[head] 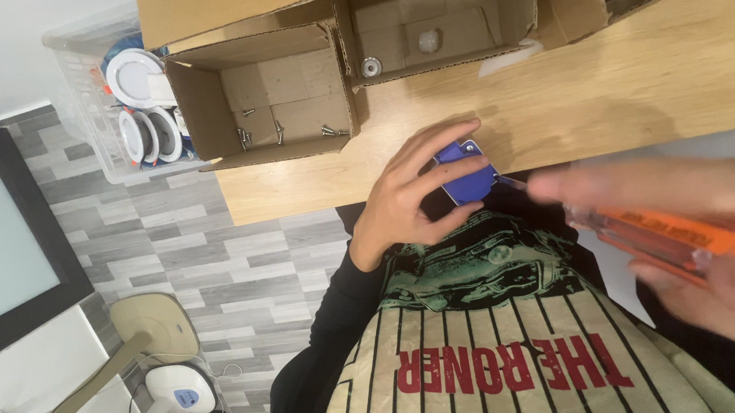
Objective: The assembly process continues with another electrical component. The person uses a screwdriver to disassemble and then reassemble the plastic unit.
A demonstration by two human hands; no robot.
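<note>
The left hand (406, 197) has its grip curled around a small blue block (467, 174) at the near edge of the wooden table (635, 84). The right hand (698, 252), blurred, has its grip wrapped on an orange screwdriver (671, 237) — its tip touches the block. Beyond the block stand two open cardboard boxes (265, 93) — one holds several loose screws (246, 137). Left of the table lies grey plank floor (215, 252).

Head camera, steeply downward, close
</note>
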